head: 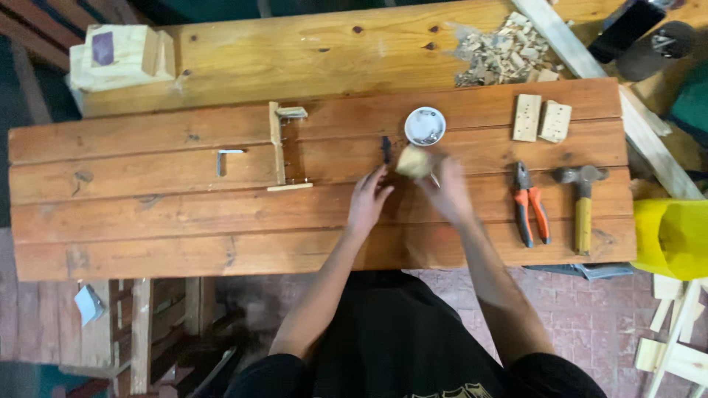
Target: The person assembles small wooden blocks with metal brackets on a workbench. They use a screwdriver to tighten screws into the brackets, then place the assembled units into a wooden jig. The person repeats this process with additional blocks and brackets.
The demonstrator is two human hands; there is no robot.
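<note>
Spanning the view, the bench (184,243) of reddish planks carries all the work. Near its middle, the right hand (448,193) holds a small pale wood block (413,161) in a clenched grip, blurred by motion. The left hand (366,200) rests just beside it, fingers loosely curled and grasping nothing, fingertips near a small dark piece (386,149). The step in hand appears to be fitting or fastening the block; judging by the layout, further work calls for a steady hold. A hammer (582,203) and orange-handled pliers (531,205) lie toward the right edge. A round white dish (425,126) sits just beyond the hands. No labels are legible.
</note>
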